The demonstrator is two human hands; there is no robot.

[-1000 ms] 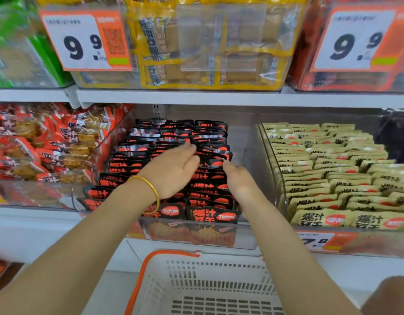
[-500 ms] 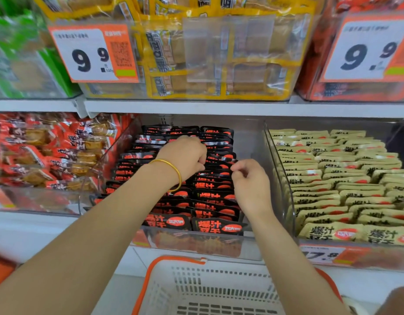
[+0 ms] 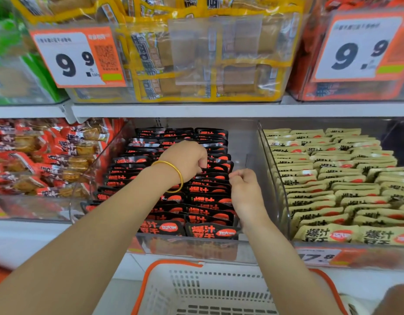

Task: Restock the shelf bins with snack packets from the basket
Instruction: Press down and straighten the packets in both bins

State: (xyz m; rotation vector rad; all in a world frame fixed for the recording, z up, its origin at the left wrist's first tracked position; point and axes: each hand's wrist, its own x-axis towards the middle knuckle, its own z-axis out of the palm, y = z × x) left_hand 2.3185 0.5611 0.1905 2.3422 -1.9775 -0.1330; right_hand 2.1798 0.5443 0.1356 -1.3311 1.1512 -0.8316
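Auditor: Contents of the lower shelf, left to right?

Inspector: Red packets (image 3: pixel 37 160) lie loose in the left bin. The middle bin (image 3: pixel 192 248) is clear plastic and holds the black packets (image 3: pixel 210 201). Beige packets (image 3: pixel 332 178) fill the bin on the right.

Auditor: Appearance of the black ones?

Inspector: Flat, glossy black pouches with orange-red lettering and a red oval mark, which reads clearly on the two front packets.

Auditor: Orientation?

Inspector: They stand on edge and lean back, printed faces toward the aisle. Each packet's long axis runs left to right across the bin. They form two files side by side, running from the front wall to the back.

Auditor: Hands?

Inspector: The left hand (image 3: pixel 185 159), with a gold bangle (image 3: pixel 180 176) on its wrist, is over the middle of the files. Its fingers are curled down and the tips touch the packet tops. Whether it pinches one, I cannot tell. The right hand (image 3: pixel 245 192) is at the right edge of the right file, fingers bunched together with the tips near a packet top. Any grip there is also unclear.

Auditor: Basket?

Inspector: A white basket (image 3: pixel 151 276) with an orange rim sits below the shelf, under both forearms. No packets show in the visible part.
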